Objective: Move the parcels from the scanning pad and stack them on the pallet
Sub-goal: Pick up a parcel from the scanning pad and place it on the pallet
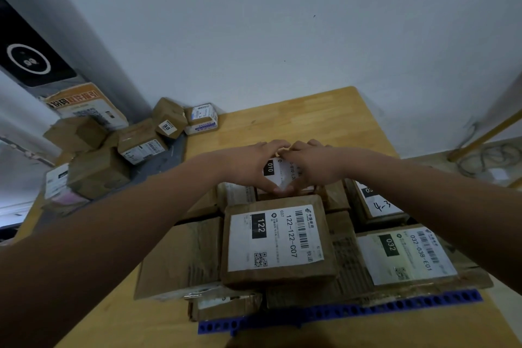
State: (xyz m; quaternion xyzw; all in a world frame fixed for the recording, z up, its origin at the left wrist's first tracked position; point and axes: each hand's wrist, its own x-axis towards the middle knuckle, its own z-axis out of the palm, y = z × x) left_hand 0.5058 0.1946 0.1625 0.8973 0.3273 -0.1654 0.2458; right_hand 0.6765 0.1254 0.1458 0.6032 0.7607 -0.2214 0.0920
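Nearest, the left forearm (113,248) and right forearm (452,200) run forward over the load. Under everything is the wooden table (282,118), and on it the blue pallet (339,312), which shows only as a perforated front edge beneath the stacked boxes. At far left the dark scanning pad (169,158) holds several waiting parcels (141,144).

The 122 parcel (276,240) tops the stack. Just behind it, on the side away from the camera, is the small 010 parcel (278,171), held from both sides by the left hand (248,167) and the right hand (313,164). The left fingers (268,145) and right fingers (316,143) curl over its far edge and nearly meet, so neither hand is closer to it. The likely next move is to set it down and let go.

The hands cover most of the box, so its long axis is unclear. I cannot tell whether it already rests on the boxes below or hangs just above them.
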